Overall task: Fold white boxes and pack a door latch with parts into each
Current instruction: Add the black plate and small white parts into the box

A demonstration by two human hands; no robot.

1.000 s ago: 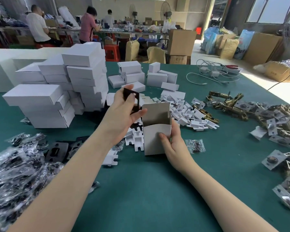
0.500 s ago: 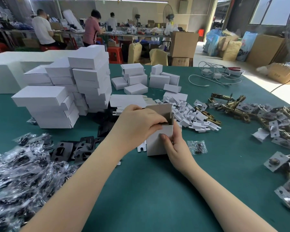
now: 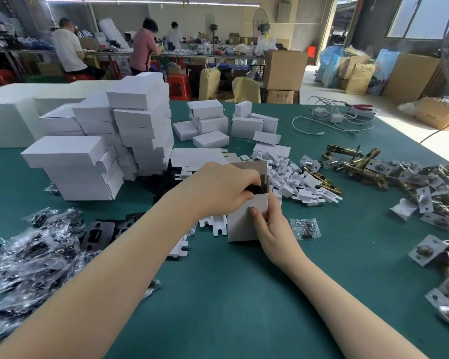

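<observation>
Holding the box (image 3: pixel 244 224), hands now push what looks a black part deeper.

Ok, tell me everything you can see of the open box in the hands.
The open box is white cardboard outside and plain brownish card inside, standing upright on the green table with its mouth up and its lid flap raised behind. The right hand holds its near front wall, thumb on the white face. The left hand reaches into the mouth from the left, fingers curled round a dark part going in. The contents are hidden.
</observation>
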